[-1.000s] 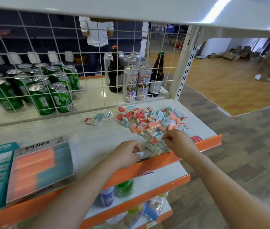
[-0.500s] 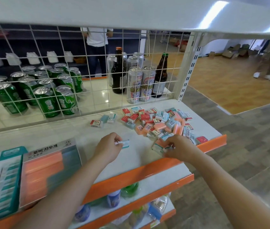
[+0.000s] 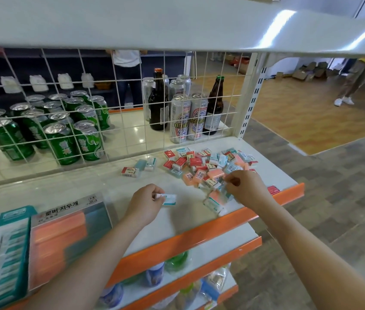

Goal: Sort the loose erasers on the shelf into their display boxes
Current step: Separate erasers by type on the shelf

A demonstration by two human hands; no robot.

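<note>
A heap of loose erasers [image 3: 208, 166] in red, teal and salmon wrappers lies at the right end of the white shelf [image 3: 87, 189]. My left hand [image 3: 148, 200] pinches a teal-and-white eraser [image 3: 169, 199] just above the shelf, left of the heap. My right hand [image 3: 244, 186] sits at the heap's near edge with its fingers curled among the erasers; what it holds is hidden. Two display boxes stand at the left: one with salmon and teal erasers [image 3: 65, 233] and a teal-and-white one [image 3: 0, 249]. Three stray erasers [image 3: 139, 167] lie near the wire grid.
A wire grid [image 3: 132, 113] backs the shelf, with green cans [image 3: 60, 130], beer cans and bottles [image 3: 186, 113] behind it. An orange lip [image 3: 199, 238] edges the shelf front; lower shelves hold bottles. Another shelf hangs overhead. A person stands behind the grid, another at far right.
My left hand carried the teal eraser leftward away from the heap and now holds it over the bare shelf. My right hand shifted slightly up onto the heap's near edge.
</note>
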